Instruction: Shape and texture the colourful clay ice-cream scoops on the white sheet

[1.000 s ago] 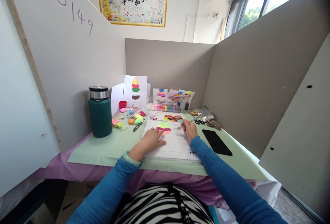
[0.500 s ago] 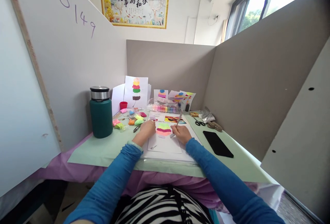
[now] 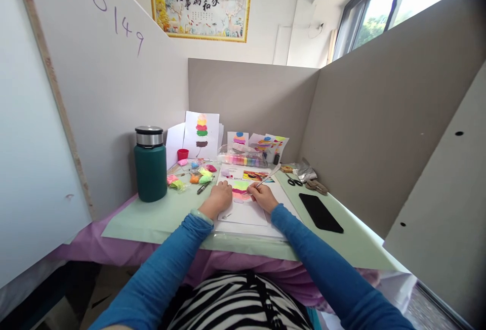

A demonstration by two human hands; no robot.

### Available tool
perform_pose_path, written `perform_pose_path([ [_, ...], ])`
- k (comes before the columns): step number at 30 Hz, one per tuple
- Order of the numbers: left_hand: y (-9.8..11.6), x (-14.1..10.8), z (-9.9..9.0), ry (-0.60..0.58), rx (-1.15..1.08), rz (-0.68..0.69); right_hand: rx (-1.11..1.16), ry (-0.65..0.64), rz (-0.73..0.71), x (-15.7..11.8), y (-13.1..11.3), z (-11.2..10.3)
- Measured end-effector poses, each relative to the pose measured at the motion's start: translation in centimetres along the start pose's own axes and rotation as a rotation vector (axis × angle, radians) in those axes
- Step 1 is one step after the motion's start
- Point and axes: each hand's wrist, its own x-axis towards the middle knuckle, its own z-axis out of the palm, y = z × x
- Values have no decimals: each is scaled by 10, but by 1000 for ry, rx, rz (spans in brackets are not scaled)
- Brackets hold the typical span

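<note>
My right hand (image 3: 265,197) is closed around a fork (image 3: 270,173), its handle slanting up to the right. The tines lie low over bands of pink, dark red and yellow-green soft clay (image 3: 240,187) on a white sheet of paper (image 3: 246,214). Whether they press into the clay I cannot tell. At the left edge of that sheet rests my left hand (image 3: 219,198), palm down with fingers loosely bent and nothing visible in them. A small pale purple piece (image 3: 238,201) sits just below the pink band.
Bags of coloured clay (image 3: 195,178), a pen (image 3: 203,188) and a green bottle (image 3: 150,164) stand or lie to the left. On the right are a black phone (image 3: 321,212) and scissors (image 3: 294,180). Clay pictures (image 3: 202,135) lean against the back panel.
My right hand has shifted slightly left, and the fork has tipped lower, its tines now over the pink clay. My left hand has moved nearer to me and its fingers have loosened.
</note>
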Motion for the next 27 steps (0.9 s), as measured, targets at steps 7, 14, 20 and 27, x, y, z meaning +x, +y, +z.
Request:
perform_pose_path([
  [7, 1, -2, -5, -19, 7, -6, -93, -31, 21, -1, -2, 3],
  [14, 1, 0, -2, -17, 3, -20, -149, -66, 49, -2, -5, 5],
  [20, 0, -1, -2, -26, 27, -17, -211, -60, 61, -1, -8, 8],
  [27, 1, -1, -5, -41, 8, -11, -274, -40, 58, -2, -10, 5],
])
